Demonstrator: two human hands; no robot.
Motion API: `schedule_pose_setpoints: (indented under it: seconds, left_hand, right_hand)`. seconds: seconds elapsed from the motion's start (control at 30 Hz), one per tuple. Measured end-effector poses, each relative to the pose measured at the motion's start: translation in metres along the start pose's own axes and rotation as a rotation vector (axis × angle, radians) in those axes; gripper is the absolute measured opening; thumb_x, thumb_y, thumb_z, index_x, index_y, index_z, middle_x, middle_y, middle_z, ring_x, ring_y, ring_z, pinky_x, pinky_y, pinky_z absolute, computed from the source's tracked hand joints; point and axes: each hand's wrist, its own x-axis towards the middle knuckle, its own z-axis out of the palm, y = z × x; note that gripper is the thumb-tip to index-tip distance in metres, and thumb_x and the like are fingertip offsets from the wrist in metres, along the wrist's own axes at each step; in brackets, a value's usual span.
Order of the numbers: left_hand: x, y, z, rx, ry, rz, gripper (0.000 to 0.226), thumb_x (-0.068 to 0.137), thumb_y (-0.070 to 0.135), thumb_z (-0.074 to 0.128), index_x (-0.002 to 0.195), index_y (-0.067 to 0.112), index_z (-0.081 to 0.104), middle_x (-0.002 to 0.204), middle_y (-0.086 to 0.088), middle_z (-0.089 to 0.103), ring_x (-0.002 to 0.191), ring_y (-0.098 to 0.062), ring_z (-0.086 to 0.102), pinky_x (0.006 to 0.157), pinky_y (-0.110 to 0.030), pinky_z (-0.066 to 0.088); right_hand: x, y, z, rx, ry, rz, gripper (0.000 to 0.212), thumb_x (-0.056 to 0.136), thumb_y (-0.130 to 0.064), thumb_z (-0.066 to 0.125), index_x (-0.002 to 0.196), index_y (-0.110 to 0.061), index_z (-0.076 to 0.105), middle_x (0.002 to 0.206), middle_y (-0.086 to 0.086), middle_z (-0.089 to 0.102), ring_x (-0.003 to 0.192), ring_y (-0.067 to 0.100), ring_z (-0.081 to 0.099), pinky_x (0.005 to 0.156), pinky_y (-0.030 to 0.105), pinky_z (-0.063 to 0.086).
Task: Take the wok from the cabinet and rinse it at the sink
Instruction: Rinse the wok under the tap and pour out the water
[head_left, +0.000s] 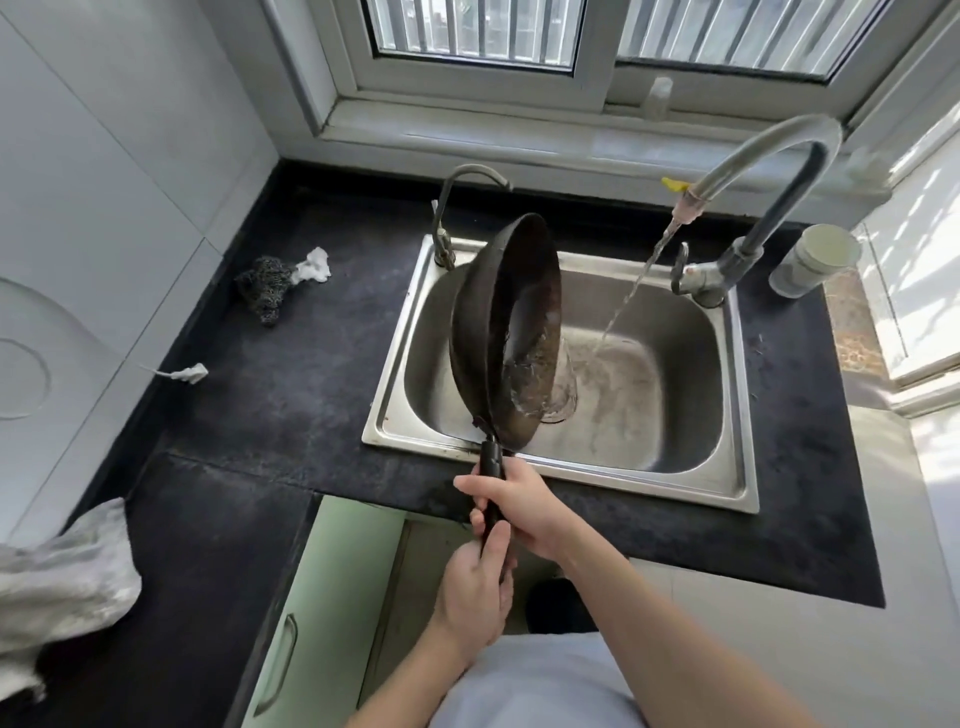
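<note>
- Wok (506, 322) stands tipped on edge over the sink (675, 431), water spilling from it.
- My right grip (514, 506) and left grip (475, 587) both wrap its handle (491, 460) at the worktop (291, 374) edge.
- Tap (779, 210) runs beside it.

A steel-wool scourer (262, 288) touches a white rag (313, 266) on the black countertop (270, 405). A crumpled grey cloth (62, 577) lies far left and a white-topped jar (813, 260) stands far right.

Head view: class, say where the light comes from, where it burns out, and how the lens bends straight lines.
In the head view, daylight enters through the window; the right-hand ledge is blown out white; the sink rim bows from wide-angle distortion; the wok is sharp.
</note>
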Motion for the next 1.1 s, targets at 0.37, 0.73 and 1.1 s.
schedule_pose_setpoints:
  seconds: [0.37, 0.73, 1.1]
  left_hand:
    - [0.006, 0.004, -0.001, -0.006, 0.002, -0.043, 0.030, 0.095, 0.038, 0.054, 0.091, 0.009, 0.056, 0.049, 0.007, 0.048, 0.037, -0.010, 0.043, 0.037, -0.023, 0.035]
    - [0.013, 0.013, 0.014, -0.054, -0.003, -0.129, 0.031, 0.096, 0.033, 0.055, 0.080, 0.007, 0.052, 0.052, -0.003, 0.043, 0.032, -0.011, 0.030, 0.035, -0.017, 0.022]
    - [0.022, 0.018, 0.024, 0.094, 0.073, -0.019, 0.036, 0.099, 0.030, 0.049, 0.076, 0.002, 0.052, 0.053, -0.009, 0.046, 0.031, -0.018, 0.033, 0.035, -0.023, 0.027]
  right_hand:
    - [0.002, -0.002, -0.007, -0.159, -0.033, -0.164, 0.032, 0.095, -0.020, 0.067, 0.067, -0.017, 0.053, 0.057, 0.001, 0.054, 0.056, 0.022, 0.062, 0.062, 0.038, 0.051]
    - [0.002, -0.012, -0.010, 0.047, 0.095, -0.012, 0.033, 0.093, -0.030, 0.071, 0.074, -0.010, 0.054, 0.057, 0.002, 0.052, 0.049, 0.018, 0.056, 0.052, 0.030, 0.050]
    - [0.013, -0.022, -0.011, 0.076, 0.246, -0.006, 0.039, 0.091, -0.035, 0.073, 0.069, -0.008, 0.056, 0.051, 0.004, 0.050, 0.040, 0.017, 0.048, 0.043, 0.027, 0.044]
